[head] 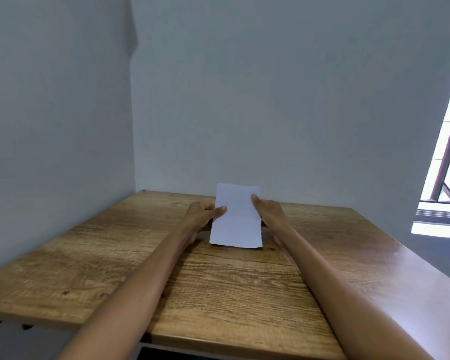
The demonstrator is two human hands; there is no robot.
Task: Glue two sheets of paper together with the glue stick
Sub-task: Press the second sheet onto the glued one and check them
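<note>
1. The left hand [202, 213] pinches the left edge of a white rectangular paper sheet [236, 216], thumb on its near face.
2. The right hand [266, 210] clamps the right edge likewise.
3. The sheet stands raised, its lower edge near the brown wood-grain tabletop [218, 281].
4. Pale grey walls [270, 100] stand behind.

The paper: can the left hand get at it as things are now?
Yes, it looks so. The left hand already grips the paper's left edge, thumb on top, while the right hand holds the opposite edge. Nothing on the wooden table stands between them.
</note>
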